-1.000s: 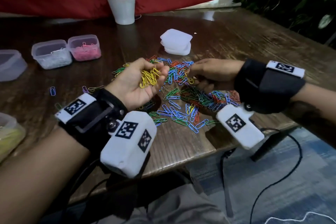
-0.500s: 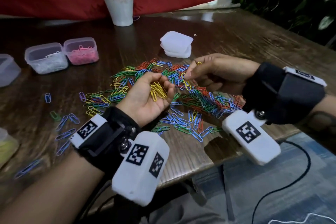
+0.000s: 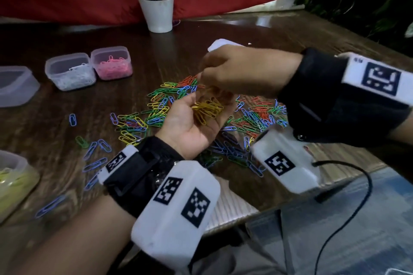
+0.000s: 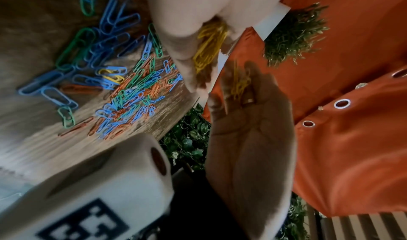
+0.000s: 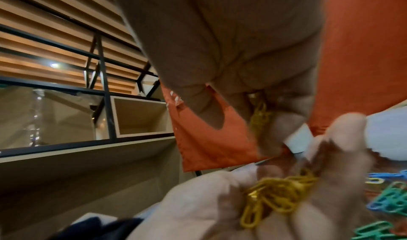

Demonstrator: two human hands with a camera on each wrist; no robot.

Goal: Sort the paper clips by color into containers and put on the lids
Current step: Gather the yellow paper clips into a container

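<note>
Dark wooden counter [image 3: 279, 35] strewn with mixed coloured paper clips [image 3: 257, 116]. Left hand [image 3: 192, 123], palm up, cups yellow wire paper clips [image 3: 206, 108]; right hand [image 3: 241, 71] above pinches more yellow ones.

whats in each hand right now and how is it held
The left hand cups a bunch of yellow paper clips in its palm. The right hand pinches a few yellow clips at its fingertips, directly above.

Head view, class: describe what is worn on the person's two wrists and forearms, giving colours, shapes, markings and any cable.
Bare forearms. Each wrist wears a black strap with a flat white tag printed with a black square code, and a rounded white box below. The left wrist box bears two black square codes, the right wrist box one. A thin black cable trails from the right box.
</note>
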